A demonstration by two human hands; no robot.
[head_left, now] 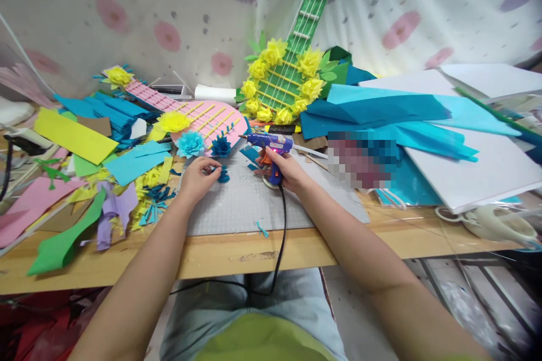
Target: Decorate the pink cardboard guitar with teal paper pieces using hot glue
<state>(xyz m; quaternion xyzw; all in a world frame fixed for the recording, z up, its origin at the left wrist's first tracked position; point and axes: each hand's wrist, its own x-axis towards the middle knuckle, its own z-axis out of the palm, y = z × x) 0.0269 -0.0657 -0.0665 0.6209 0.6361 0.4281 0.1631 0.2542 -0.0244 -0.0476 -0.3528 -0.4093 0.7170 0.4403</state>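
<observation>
My right hand (279, 164) is wrapped round the handle of a blue hot glue gun (271, 144), whose nozzle points left. A glue stick pokes out of its back, and a black cord hangs down over the table edge. Between the fingertips of my left hand (202, 177) is a small dark blue paper flower (223, 174), just above the cutting mat. Behind it lies a pink paper guitar (207, 118) bearing a yellow flower (173, 122), a light blue flower (190, 144) and a dark blue flower (221, 146).
A green paper guitar (279, 82) ringed with yellow flowers leans at the back. Paper scraps (156, 186) and a green strip (70, 237) cover the left side. Blue crepe sheets (381, 110) and white board (474, 163) lie right. A cutting mat (237, 214) reaches near the wooden front edge.
</observation>
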